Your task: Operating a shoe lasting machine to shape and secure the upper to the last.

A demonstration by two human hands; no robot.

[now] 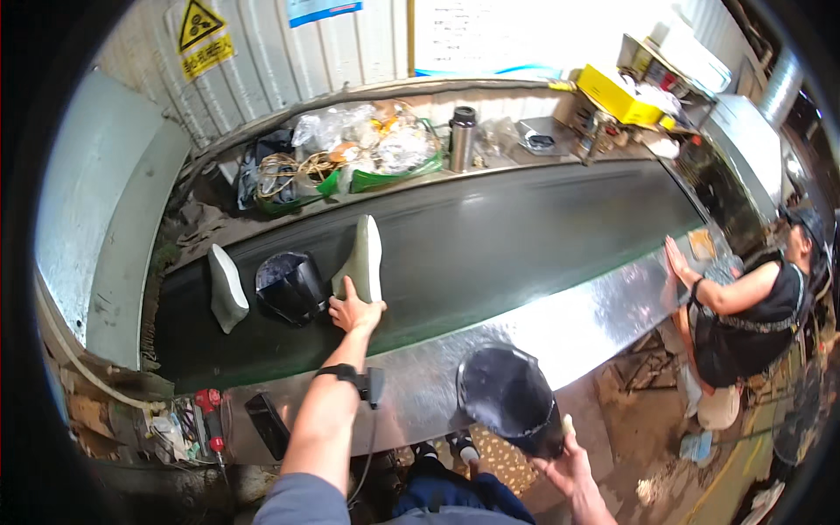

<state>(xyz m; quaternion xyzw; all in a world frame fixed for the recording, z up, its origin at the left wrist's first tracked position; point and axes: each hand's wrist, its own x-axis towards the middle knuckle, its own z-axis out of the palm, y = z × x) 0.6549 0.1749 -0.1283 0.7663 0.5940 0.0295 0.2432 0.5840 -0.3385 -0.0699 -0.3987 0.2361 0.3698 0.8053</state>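
Observation:
My left hand (357,308) is closed around the lower end of a grey-green shoe last (354,261) with a white sole face, which lies on the dark conveyor belt. Immediately left of it sits a black boot upper (302,293), its wide opening facing up and left. Another shoe last (229,296), pale with a white face, rests farther left on the belt. In front of me, over the metal ledge's edge, my right hand (573,472) grips a second black boot upper (500,398) by its lower end. That upper's open mouth shows a dark interior; some fingers are hidden behind it.
A metal ledge (411,385) borders the belt (525,236), with a phone (267,424) and a red-handled tool (210,420) at left. Behind stand bagged scraps (376,144), a flask (462,138) and a yellow box (619,94). A co-worker (752,302) sits at right.

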